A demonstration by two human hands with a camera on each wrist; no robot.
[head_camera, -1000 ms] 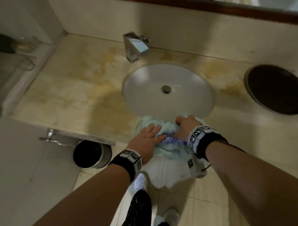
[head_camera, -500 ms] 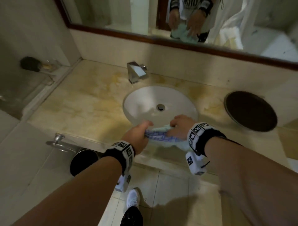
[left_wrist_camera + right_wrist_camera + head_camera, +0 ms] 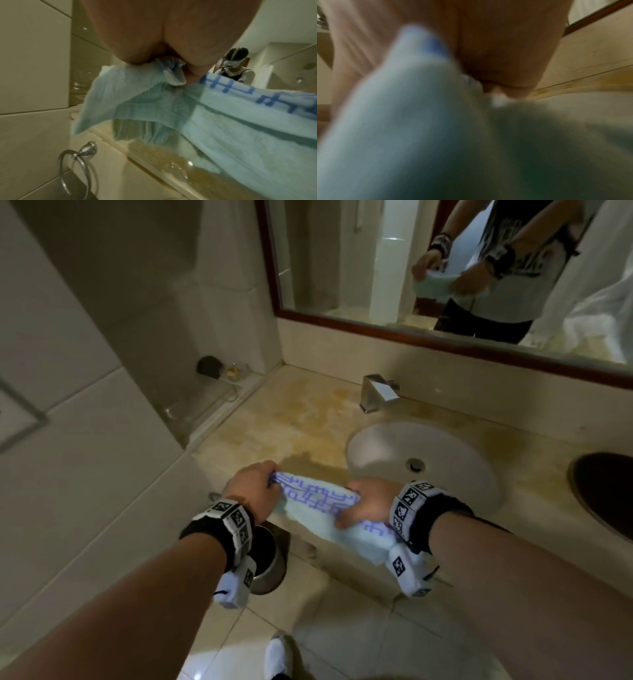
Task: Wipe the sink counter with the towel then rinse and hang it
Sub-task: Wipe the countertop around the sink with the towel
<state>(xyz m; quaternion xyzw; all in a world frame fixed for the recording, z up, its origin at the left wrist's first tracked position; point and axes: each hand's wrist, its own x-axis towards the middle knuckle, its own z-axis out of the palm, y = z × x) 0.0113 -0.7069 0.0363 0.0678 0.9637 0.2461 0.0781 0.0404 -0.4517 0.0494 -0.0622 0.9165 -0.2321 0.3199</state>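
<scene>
The right wrist view is a blur for us: only the towel (image 3: 423,121) pressed close against the camera and a bit of palm show, so the fingers there cannot be made out. In the head view our left hand (image 3: 251,491) is curled around one end of the towel (image 3: 318,505) and our right hand (image 3: 368,503) pinches the other end, with the cloth stretched between them in the air just in front of the sink (image 3: 421,460), above the front edge of the tabletop (image 3: 274,433). The towel's lower fold hangs past the right wrist band. Below the tabletop edge, a towel ring (image 3: 75,166) is cut off by the frame.
</scene>
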